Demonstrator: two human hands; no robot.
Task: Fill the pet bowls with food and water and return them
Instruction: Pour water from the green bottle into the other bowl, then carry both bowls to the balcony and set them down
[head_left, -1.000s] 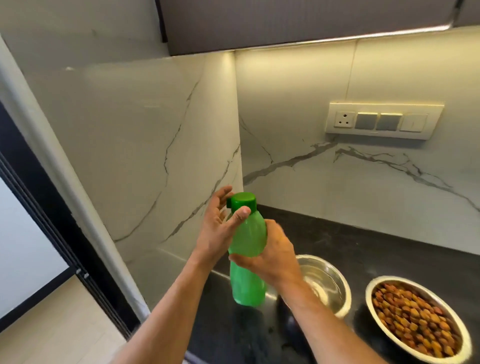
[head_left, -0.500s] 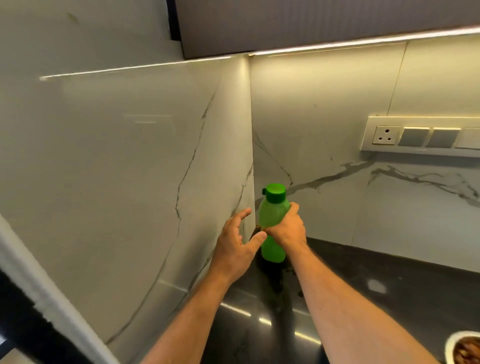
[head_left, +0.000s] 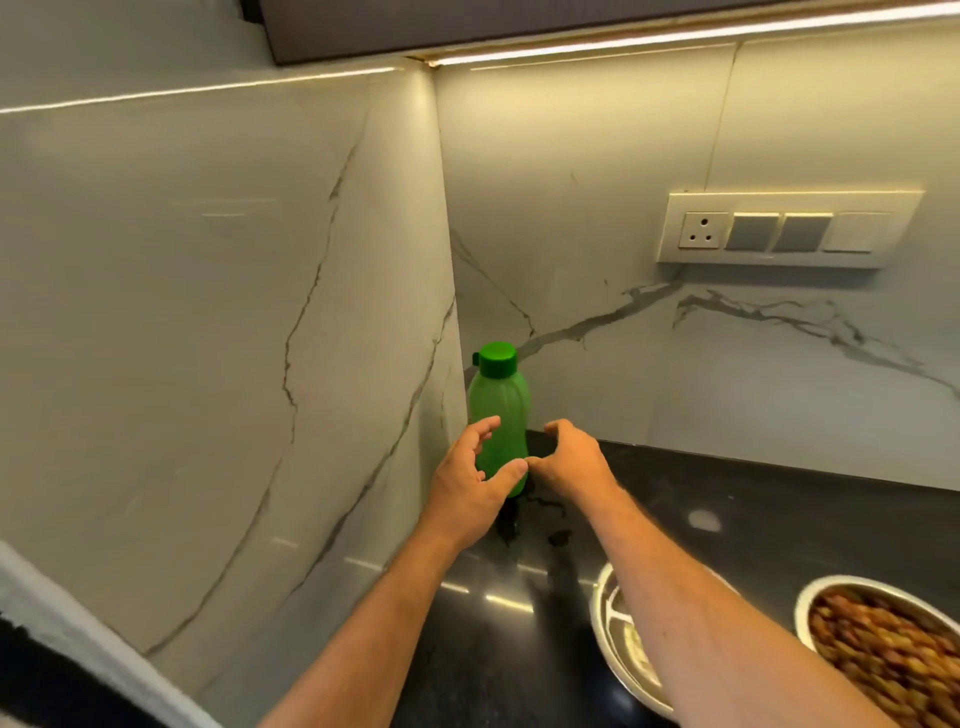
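Green bottle (head_left: 500, 415) now capped and upright in counter corner; right hand (head_left: 571, 460) just let go, left hand (head_left: 470, 480) loose beside it, holding nothing. Both bowls filled near bottle; returning next.

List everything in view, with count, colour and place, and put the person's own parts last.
bottle: one, green with a darker green cap on, upright in the counter's back corner.
water bowl: one, steel, near counter edge, partly hidden by the right forearm.
food bowl: one, steel, full of brown kibble, at lower right.
counter: one, black, glossy.
switch panel: one, cream, on the back wall.
wall tiles: white with grey veins, left and back.
left hand: open, in front of the bottle.
right hand: open, beside the bottle.
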